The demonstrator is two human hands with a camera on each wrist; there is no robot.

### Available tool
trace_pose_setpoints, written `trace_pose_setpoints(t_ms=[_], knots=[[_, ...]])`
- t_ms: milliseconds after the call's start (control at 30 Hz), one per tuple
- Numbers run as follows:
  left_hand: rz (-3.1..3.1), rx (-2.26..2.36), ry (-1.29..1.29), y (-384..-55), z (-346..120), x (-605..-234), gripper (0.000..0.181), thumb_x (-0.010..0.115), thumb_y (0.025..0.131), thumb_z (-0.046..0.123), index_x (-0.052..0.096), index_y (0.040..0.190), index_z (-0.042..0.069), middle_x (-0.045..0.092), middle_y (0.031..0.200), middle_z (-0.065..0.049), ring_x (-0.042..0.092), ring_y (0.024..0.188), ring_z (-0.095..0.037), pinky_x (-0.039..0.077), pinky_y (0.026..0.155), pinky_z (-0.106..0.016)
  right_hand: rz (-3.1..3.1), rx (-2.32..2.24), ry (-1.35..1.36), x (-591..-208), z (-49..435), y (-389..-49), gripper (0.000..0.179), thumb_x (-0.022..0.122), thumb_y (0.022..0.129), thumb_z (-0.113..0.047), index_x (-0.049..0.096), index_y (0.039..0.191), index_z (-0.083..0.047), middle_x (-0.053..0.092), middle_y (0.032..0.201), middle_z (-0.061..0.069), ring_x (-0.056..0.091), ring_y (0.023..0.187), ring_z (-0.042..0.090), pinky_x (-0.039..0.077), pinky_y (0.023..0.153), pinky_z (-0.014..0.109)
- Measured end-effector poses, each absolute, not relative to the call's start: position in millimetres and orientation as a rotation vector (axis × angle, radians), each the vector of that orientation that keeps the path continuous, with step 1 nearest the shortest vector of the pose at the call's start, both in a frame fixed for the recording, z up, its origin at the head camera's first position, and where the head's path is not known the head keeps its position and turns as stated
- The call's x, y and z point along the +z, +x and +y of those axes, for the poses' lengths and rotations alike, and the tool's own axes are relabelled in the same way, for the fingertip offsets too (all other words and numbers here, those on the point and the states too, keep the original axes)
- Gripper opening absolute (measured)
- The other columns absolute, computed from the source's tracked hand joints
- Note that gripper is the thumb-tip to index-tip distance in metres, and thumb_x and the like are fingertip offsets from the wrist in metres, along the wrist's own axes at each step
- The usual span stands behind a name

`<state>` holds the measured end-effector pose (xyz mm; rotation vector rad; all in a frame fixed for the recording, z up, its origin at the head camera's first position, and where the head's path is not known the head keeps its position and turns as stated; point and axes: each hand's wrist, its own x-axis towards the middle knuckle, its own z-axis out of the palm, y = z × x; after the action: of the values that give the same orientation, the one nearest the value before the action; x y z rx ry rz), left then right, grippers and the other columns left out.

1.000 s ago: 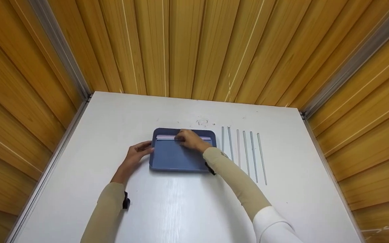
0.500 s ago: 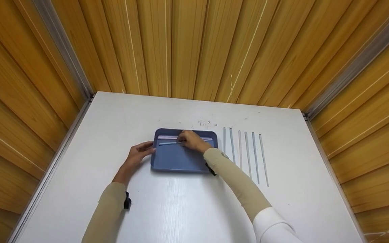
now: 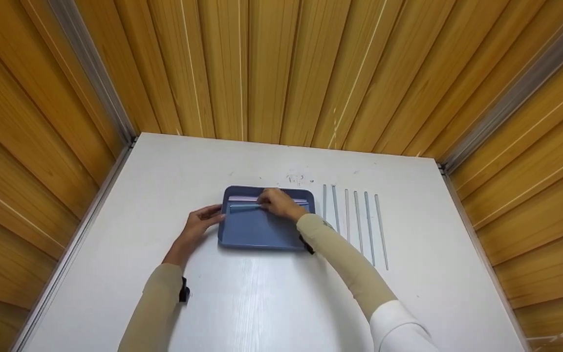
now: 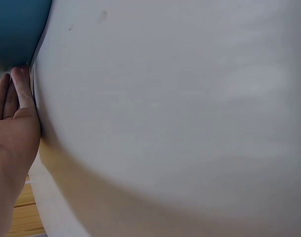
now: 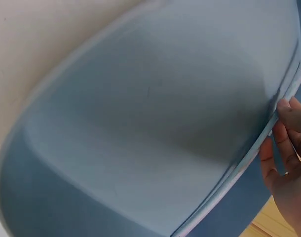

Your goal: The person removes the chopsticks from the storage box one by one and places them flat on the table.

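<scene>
A shallow blue tray (image 3: 257, 233) lies on the white table. Inside it, along the far wall, runs a row of pinkish straws (image 3: 242, 199). Just on the near side of them is a blue straw (image 3: 245, 207). My right hand (image 3: 280, 203) reaches over the tray and pinches the blue straw between thumb and fingers, covering its middle; the right wrist view shows the fingertips (image 5: 283, 104) along this thin tube. At the tray's left side, my left hand (image 3: 197, 225) touches the outer wall with fairly straight fingers; its wrist view shows the fingers (image 4: 23, 86) against that wall.
To the right of the tray, several thin pale straws (image 3: 381, 230) lie apart in a row on the table (image 3: 242, 303); the right forearm passes over the near ends of some. Small dark marks (image 3: 293, 178) show beyond the tray. Wood-patterned panels (image 3: 267, 73) surround the table.
A blue straw has come into sight under my right hand, first slightly angled, now closer alongside the pinkish straws. My left hand stays at the tray's side.
</scene>
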<state>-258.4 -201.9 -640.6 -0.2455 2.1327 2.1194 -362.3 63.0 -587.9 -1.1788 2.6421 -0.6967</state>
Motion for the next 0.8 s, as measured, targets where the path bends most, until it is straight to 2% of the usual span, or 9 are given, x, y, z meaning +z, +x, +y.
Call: trace_pose_setpoints(t_ms=[267, 433, 600, 800], knots=[[2.127, 2.106, -0.242, -258.3, -203.9, -641.8, 0.057, 0.08, 0.09, 0.02, 0.06, 0.141, 0.002, 0.061, 0.144, -0.017, 0.063, 0.118, -0.008, 0.053, 0.096, -0.016, 2.691, -0.858, -1.092, -566.4, 71.3, -357.2, 0.016, 0.063, 0.098, 0.001, 0.074, 0.11, 0.004, 0.075, 0.109, 0.02, 0.071, 0.104, 0.032, 0.059, 0.095, 0.044], [2.11, 2.114, -0.242, -257.5, -204.1, -639.3, 0.055, 0.079, 0.091, 0.017, 0.06, 0.141, 0.003, 0.06, 0.145, -0.018, 0.063, 0.117, -0.007, 0.053, 0.097, -0.017, 2.704, -1.128, -0.956, -558.2, 76.6, -354.4, 0.017, 0.065, 0.097, 0.0, 0.073, 0.112, 0.005, 0.074, 0.109, 0.021, 0.072, 0.101, 0.032, 0.06, 0.092, 0.042], [2.151, 2.086, -0.246, -258.1, -202.7, -639.3, 0.056, 0.078, 0.092, 0.017, 0.059, 0.142, 0.002, 0.058, 0.147, -0.019, 0.061, 0.126, -0.016, 0.052, 0.099, -0.018, 2.689, -1.458, -0.764, -554.6, 84.5, -352.2, 0.018, 0.069, 0.095, 0.001, 0.072, 0.112, 0.007, 0.074, 0.103, 0.023, 0.072, 0.094, 0.035, 0.061, 0.086, 0.037], [2.178, 2.038, -0.249, -256.6, -201.9, -637.5, 0.057, 0.077, 0.094, 0.02, 0.056, 0.144, 0.002, 0.056, 0.149, -0.02, 0.055, 0.135, -0.026, 0.051, 0.105, -0.022, 2.74, -1.598, -0.61, -548.1, 102.9, -352.3, 0.018, 0.072, 0.092, 0.002, 0.073, 0.109, 0.008, 0.075, 0.097, 0.024, 0.073, 0.086, 0.037, 0.06, 0.074, 0.031]])
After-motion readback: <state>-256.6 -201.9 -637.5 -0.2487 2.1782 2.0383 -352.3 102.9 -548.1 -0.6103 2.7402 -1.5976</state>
